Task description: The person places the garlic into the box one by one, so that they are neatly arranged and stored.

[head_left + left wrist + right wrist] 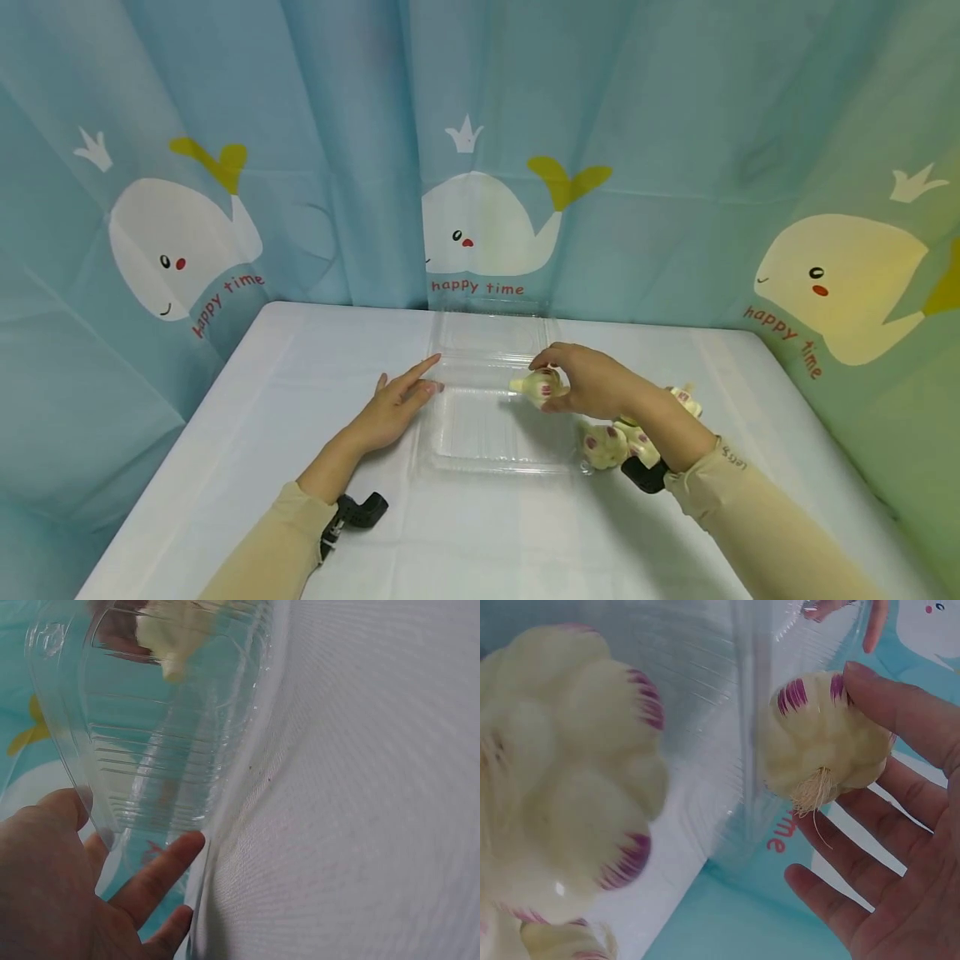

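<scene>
A clear plastic clamshell box (480,460) lies opened out on the table, its lid (491,332) folded back toward the curtain. My right hand (600,385) grips a garlic bulb (542,387) between thumb and fingers over the right part of the box. In the right wrist view, this bulb (821,739) shows purple streaks and a tuft of dry roots. My left hand (390,414) is at the box's left edge with fingers spread. Seen from the left wrist, its fingers (161,877) rest along the clear wall (150,750).
More garlic bulbs (604,447) sit in a group right of the box, partly hidden under my right forearm. One bulb (577,765) looms large in the right wrist view. A white cloth (285,375) covers the table; a blue whale-print curtain (360,167) hangs behind it.
</scene>
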`<state>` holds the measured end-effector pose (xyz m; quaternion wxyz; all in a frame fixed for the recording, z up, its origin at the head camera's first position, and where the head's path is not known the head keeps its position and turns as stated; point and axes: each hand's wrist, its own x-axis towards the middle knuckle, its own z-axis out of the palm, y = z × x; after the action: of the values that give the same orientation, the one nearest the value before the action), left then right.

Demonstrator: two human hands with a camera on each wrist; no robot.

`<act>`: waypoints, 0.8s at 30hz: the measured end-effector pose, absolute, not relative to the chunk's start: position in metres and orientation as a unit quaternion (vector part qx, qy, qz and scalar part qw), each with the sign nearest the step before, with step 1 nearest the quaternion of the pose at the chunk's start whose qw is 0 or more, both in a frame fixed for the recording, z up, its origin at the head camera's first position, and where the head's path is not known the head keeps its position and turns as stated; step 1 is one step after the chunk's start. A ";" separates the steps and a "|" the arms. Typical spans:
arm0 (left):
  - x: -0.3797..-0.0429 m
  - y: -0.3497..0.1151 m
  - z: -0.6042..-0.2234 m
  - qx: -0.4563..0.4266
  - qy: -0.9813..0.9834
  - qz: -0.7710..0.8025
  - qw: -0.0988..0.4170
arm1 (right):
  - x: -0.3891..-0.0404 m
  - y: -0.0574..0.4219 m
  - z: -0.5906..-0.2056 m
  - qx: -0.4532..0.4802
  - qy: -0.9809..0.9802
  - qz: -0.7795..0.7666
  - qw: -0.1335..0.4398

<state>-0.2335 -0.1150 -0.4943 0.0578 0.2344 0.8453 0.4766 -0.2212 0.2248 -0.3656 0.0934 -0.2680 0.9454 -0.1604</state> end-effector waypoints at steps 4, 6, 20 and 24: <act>-0.233 -0.116 -0.493 0.234 0.846 0.475 0.058 | -0.222 0.224 -0.369 -0.277 0.944 -0.154 0.092; -0.233 -0.116 -0.493 0.234 0.847 0.474 0.059 | -0.222 0.224 -0.371 -0.284 0.943 -0.148 0.090; -0.235 -0.116 -0.493 0.231 0.847 0.474 0.064 | -0.225 0.220 -0.381 -0.314 0.940 -0.119 0.061; -0.235 -0.117 -0.493 0.232 0.848 0.472 0.062 | -0.227 0.219 -0.384 -0.323 0.939 -0.108 0.046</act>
<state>-0.2355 -0.1166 -0.4930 0.0616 0.2319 0.8482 0.4722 -0.2267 0.2190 -0.3836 0.0455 -0.3227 0.9392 -0.1084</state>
